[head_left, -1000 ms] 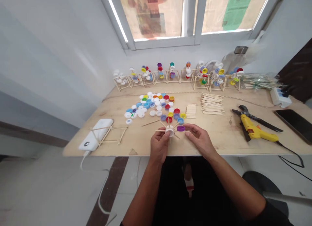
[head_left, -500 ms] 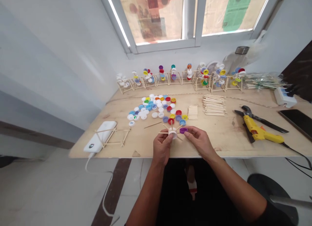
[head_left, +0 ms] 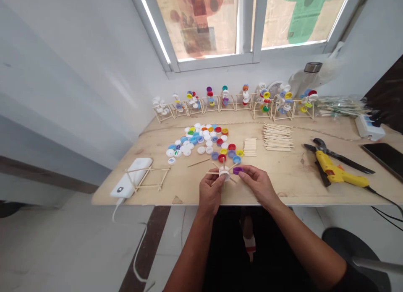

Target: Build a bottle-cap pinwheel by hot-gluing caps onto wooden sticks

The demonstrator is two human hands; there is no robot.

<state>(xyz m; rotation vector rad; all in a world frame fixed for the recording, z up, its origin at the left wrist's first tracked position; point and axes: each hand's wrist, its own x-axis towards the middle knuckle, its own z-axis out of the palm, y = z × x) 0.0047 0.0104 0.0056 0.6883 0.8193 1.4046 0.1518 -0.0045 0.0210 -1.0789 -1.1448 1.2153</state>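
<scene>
My left hand [head_left: 210, 190] pinches a white bottle-cap hub [head_left: 224, 175] with several thin wooden sticks poking out around it like spokes. In my right hand [head_left: 255, 182], between thumb and fingers, is a purple bottle cap [head_left: 237, 170]. The purple cap sits right beside the hub, close to the end of one spoke; I cannot tell whether they touch. Just beyond the hub lie a red cap [head_left: 222, 157] and a light-blue cap [head_left: 236, 159], at the near end of a spread of loose white, blue, red and yellow caps [head_left: 201, 139].
Stick piles [head_left: 277, 137] lie right of the caps. A yellow glue gun [head_left: 338, 170], cutters [head_left: 346, 160] and a phone [head_left: 382, 155] are at the right. At left, a stick frame [head_left: 151, 178] leans over a white power bank [head_left: 134, 176]. Several finished cap wheels [head_left: 225, 98] line the wall.
The view has shifted slightly. Both hands hold the hub and the purple cap almost exactly as before.
</scene>
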